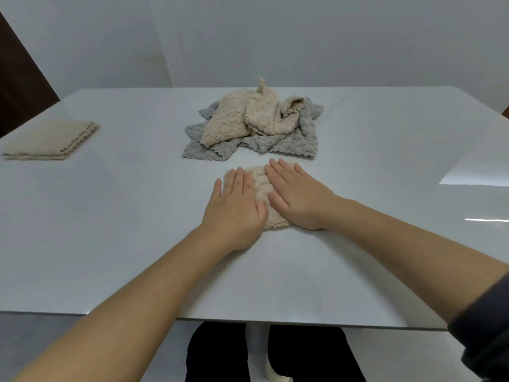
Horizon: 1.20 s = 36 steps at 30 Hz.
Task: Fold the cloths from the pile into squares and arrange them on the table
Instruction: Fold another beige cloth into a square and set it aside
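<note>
A folded beige cloth point(261, 186) lies on the white table point(110, 230) in front of me. My left hand point(235, 208) rests flat on its left part, fingers together and stretched. My right hand point(296, 194) presses flat on its right part. Most of the cloth is hidden under both palms. Behind it sits the pile point(256, 125) of crumpled beige and grey cloths. At the far left lies a stack of folded beige squares point(52, 140).
The table's near edge point(248, 319) runs just above my legs. A pale wall stands behind the table. A dark panel point(19, 78) is at the far left. Bright light reflects on the table's right side point(473, 177).
</note>
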Motion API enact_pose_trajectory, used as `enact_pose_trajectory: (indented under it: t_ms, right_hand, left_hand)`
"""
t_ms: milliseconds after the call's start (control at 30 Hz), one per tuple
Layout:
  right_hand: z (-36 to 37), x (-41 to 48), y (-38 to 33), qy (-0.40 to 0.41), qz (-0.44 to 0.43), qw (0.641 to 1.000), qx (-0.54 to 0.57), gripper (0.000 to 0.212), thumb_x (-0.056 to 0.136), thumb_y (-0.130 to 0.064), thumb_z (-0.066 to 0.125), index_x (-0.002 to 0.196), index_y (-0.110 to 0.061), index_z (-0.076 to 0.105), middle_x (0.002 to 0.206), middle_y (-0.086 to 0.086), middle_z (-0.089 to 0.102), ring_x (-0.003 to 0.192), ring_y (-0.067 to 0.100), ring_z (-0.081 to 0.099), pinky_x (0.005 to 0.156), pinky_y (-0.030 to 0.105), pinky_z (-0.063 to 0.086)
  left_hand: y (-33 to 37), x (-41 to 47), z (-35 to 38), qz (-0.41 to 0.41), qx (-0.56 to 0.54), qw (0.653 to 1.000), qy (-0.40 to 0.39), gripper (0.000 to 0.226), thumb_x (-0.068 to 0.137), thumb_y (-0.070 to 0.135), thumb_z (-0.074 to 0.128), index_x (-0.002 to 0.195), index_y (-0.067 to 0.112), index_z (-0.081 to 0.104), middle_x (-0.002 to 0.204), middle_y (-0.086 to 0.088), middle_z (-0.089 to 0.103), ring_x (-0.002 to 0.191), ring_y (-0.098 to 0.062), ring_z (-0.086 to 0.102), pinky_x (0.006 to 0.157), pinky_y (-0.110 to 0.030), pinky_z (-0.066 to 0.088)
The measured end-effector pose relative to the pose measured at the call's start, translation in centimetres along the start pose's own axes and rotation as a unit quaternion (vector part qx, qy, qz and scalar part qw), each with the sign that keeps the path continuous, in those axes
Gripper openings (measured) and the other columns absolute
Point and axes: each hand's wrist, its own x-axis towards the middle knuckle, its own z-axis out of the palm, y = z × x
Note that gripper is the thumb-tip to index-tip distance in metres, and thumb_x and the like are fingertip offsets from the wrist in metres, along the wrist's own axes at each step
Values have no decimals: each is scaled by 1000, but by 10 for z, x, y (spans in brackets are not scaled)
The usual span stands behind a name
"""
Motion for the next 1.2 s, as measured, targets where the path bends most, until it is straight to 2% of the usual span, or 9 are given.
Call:
enact_pose_trajectory:
  t_ms: [133,300,500,667,900,967,1033,1100,1200]
  right_hand:
    - [-16,3,2,-46,4,999,28,59,105,-35,16,156,-9,0,164,8,-6,150,18,-8,121,37,-7]
    - [-18,-4,-13,24,-10,1000,12,59,104,-31,19,156,-7,1,164,8,-5,150,19,-9,121,38,-7]
    - [-4,-3,-8,7,-35,999,-7,67,97,-41,11,156,-10,-1,164,6,-7,150,17,-9,121,34,-7]
    - [2,0,-7,4,-29,999,11,74,88,-42,8,156,-12,2,164,4,-4,150,15,-6,119,31,-8]
    - [-7,0,-8,-34,-24,998,42,57,105,-31,21,156,-11,4,164,4,-3,150,15,-6,120,30,-6]
    - [-24,-1,-5,-50,-28,991,118,53,106,-22,24,154,-2,14,163,11,10,150,18,5,117,25,1]
    - [-32,-2,1,-17,-19,984,177,47,105,-14,28,148,5,26,158,17,24,147,20,15,112,19,9]
    - [-27,-3,6,13,-7,990,141,53,105,-18,26,154,0,14,163,12,11,150,16,3,116,21,0]
    - [-7,-3,11,5,3,998,66,58,105,-28,22,156,-12,0,164,3,-7,150,14,-11,121,32,-7]
  left_hand:
    - [0,-1,-7,-8,-31,999,-7,62,102,34,18,153,6,-2,162,-9,-5,149,-20,-7,120,-43,-2]
    - [4,-4,-6,-25,-49,995,78,62,101,31,19,154,7,-2,162,-7,-8,148,-16,-11,120,-42,-3]
    - [5,-4,4,-34,-27,998,35,64,101,34,17,154,8,-6,162,-6,-11,148,-17,-13,120,-43,-4]
    - [9,-3,5,-56,-13,998,36,64,100,34,18,154,4,0,162,-11,-1,149,-22,-6,120,-42,-5]
    - [7,-2,1,-50,-27,998,16,64,100,34,20,153,3,1,162,-11,-1,149,-23,-5,120,-42,-3]
    - [3,0,-7,-44,-38,998,1,64,99,33,22,153,3,6,162,-11,5,149,-22,0,120,-44,-3]
    - [3,6,-16,-42,-50,997,31,63,96,32,26,151,4,13,160,-11,15,147,-23,8,120,-47,-1]
    - [10,11,-21,-34,-43,996,67,66,96,32,27,153,6,7,162,-10,5,149,-21,1,120,-44,-5]
    - [25,15,-13,2,-28,996,79,66,97,35,19,154,7,0,162,-9,-9,148,-18,-11,120,-39,-9]
